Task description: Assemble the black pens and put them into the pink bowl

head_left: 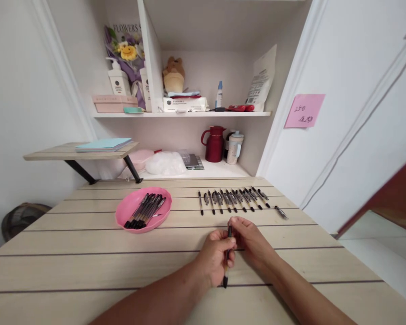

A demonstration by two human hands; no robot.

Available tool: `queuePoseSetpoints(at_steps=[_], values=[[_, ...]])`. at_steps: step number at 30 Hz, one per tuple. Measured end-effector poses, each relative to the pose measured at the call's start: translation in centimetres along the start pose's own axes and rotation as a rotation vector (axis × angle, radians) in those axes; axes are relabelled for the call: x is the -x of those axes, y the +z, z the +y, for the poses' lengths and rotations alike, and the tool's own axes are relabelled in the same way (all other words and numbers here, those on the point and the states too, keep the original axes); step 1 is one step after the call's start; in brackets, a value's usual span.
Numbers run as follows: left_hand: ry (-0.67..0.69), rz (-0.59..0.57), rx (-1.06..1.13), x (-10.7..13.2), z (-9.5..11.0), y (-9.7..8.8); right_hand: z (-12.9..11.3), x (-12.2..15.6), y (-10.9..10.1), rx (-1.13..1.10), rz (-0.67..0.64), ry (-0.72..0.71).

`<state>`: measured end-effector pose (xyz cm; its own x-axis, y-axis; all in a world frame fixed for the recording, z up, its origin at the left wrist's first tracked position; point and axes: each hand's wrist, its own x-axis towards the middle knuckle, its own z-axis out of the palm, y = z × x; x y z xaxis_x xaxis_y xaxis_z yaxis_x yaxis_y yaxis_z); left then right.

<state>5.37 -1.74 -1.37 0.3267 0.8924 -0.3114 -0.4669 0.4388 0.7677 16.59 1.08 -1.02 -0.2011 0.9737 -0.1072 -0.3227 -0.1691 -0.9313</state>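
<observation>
A black-and-clear pen (226,264) stands nearly lengthwise toward me over the table, its black end pointing at me. My left hand (214,255) is closed round its barrel, thumb on top. At the pen's far end, my right hand (252,239) pinches with thumb and fingers; whether a small part is held there is hidden. Beyond the hands lies a row of several pens (235,201) with separate clear-and-black pen pieces between them. One more small piece (281,212) rests apart on the right. To the left, a pink dish (120,210) holds several dark pens (145,211).
A wooden slatted table (176,266) spans the foreground. At its back left is a small raised shelf (47,152) with blue paper (103,144). Behind stand a red jug (214,144), a pale cup (235,148) and a plastic bag (165,163) under a white shelf (189,114).
</observation>
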Motion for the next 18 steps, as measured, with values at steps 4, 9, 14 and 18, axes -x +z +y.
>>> queuePoseSetpoints(at_steps=[4, 9, 14, 18], values=[[-0.008, -0.016, -0.010, -0.13, 0.01, -0.05, 0.25, -0.08, -0.37, 0.020, 0.010, 0.015], [-0.014, -0.044, 0.016, -0.18, 0.01, -0.20, 0.17, -0.05, -0.54, -0.042, -0.028, 0.027], [-0.010, -0.070, 0.004, -0.12, -0.09, -0.25, 0.09, 0.11, -0.49, 0.018, -0.032, 0.022], [-0.026, -0.077, 0.008, -0.06, -0.10, -0.29, -0.09, 0.29, -0.47, -0.022, -0.058, 0.026]])
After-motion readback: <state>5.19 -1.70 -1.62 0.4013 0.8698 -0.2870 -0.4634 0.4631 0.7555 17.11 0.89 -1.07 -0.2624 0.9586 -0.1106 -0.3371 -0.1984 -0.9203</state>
